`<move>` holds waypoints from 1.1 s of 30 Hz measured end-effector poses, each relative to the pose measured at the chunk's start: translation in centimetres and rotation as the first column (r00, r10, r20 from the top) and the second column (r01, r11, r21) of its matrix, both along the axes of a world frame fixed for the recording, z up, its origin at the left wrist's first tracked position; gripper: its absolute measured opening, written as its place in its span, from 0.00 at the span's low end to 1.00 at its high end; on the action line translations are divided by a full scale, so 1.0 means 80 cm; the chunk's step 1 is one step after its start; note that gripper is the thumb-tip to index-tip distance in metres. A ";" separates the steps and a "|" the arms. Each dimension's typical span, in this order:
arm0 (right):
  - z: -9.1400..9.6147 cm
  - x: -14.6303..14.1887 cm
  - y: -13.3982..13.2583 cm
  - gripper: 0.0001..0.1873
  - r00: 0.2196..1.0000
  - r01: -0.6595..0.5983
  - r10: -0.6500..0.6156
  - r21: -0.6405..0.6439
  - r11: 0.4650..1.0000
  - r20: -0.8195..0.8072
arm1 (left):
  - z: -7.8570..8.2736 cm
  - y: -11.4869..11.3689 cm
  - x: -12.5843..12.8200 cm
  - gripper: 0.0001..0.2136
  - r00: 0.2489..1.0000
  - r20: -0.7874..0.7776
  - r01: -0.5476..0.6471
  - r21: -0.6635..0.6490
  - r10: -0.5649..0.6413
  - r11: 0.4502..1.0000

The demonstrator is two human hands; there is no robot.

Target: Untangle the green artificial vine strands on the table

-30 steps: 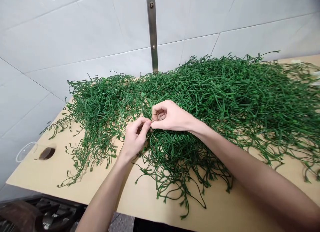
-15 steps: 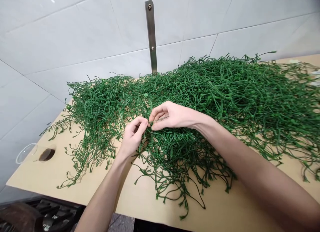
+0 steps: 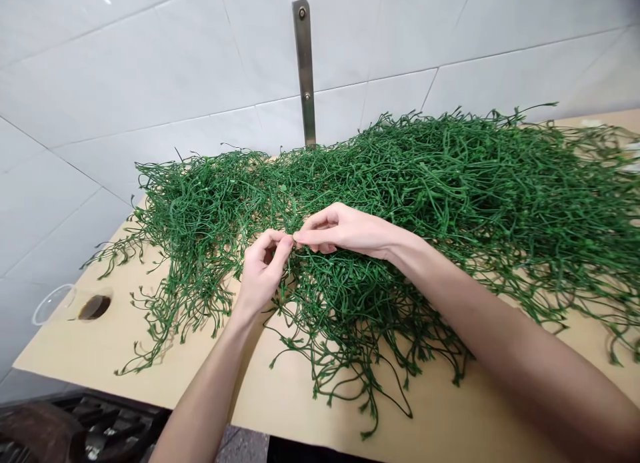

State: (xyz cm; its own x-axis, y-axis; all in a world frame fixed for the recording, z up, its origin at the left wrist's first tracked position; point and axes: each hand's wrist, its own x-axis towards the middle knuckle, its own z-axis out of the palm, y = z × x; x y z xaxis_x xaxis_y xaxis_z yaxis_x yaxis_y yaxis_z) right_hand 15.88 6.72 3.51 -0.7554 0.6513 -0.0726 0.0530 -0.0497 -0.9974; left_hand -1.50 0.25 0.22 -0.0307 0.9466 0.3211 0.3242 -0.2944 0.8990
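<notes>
A large tangled heap of thin green plastic-looking plant stems (image 3: 450,170), with small forked tips, spreads over the tabletop. Over the middle of it, my left hand (image 3: 263,266) is closed in a pinch, thumb against forefinger. My right hand (image 3: 347,228) comes in from the right, also pinching, and its fingertips meet those of the left. Between them they grip a thin green stem, now almost wholly covered by the fingers. Loose stems hang toward the front below both hands.
A clear plastic cup (image 3: 54,304) with dark liquid lies or stands at the table's left edge. Behind the pale wooden table (image 3: 295,410) is a tiled wall (image 3: 150,63) with an upright metal strip (image 3: 306,70). A dark brown object (image 3: 37,433) is below, front left.
My right hand's thumb has shifted up and its fingers have closed tighter against the left fingertips. The stem seen across the right fingers before is now hidden. My left hand hardly moved.
</notes>
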 end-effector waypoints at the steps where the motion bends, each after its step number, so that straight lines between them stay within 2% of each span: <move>1: -0.001 0.000 0.000 0.14 1.000 0.003 -0.004 0.055 0.998 0.020 | 0.000 0.000 0.000 0.14 1.000 -0.003 0.003 0.002 -0.003 1.000; 6: 0.005 0.003 -0.001 0.11 0.982 -0.046 -0.015 0.315 0.948 0.188 | 0.002 0.000 -0.004 0.15 0.998 -0.022 0.063 -0.004 -0.064 0.998; 9: 0.015 0.007 -0.004 0.08 0.961 -0.122 0.010 0.389 0.913 0.277 | 0.002 0.000 -0.007 0.14 0.995 -0.022 0.098 -0.010 -0.099 0.995; 12: 0.021 0.011 -0.004 0.12 0.941 -0.194 0.047 0.423 0.885 0.334 | 0.002 0.000 -0.006 0.14 0.993 -0.055 0.107 -0.007 -0.107 0.994; 15: 0.019 0.011 -0.003 0.13 0.948 -0.180 0.058 0.377 0.909 0.313 | 0.001 0.000 -0.003 0.13 0.991 -0.106 0.085 0.006 -0.084 0.996; 18: 0.012 0.007 0.001 0.14 0.984 -0.114 0.082 0.208 0.971 0.157 | 0.000 0.000 -0.002 0.12 0.988 -0.144 0.067 0.023 -0.063 0.997; 21: 0.005 0.004 0.005 0.19 0.994 -0.103 0.100 0.086 0.991 0.034 | -0.003 0.001 -0.004 0.11 0.985 -0.155 0.080 0.036 -0.074 0.996; 26: -0.005 0.006 0.008 0.08 0.989 -0.145 0.143 0.164 0.976 0.023 | -0.004 0.002 -0.004 0.13 0.987 -0.115 0.115 0.028 -0.111 0.993; 33: -0.010 0.002 0.007 0.14 0.992 -0.128 0.123 0.227 0.965 0.037 | -0.003 0.000 0.001 0.14 0.979 -0.091 0.179 -0.063 -0.184 0.982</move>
State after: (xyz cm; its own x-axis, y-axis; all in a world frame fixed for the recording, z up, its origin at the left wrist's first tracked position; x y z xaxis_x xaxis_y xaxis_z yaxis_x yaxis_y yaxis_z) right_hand 16.06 7.27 2.70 -0.8320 0.5526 0.0488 0.0670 0.1875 -0.9800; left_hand -1.45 0.22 -0.03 0.1718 0.9497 0.2618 0.3554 -0.3076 0.8826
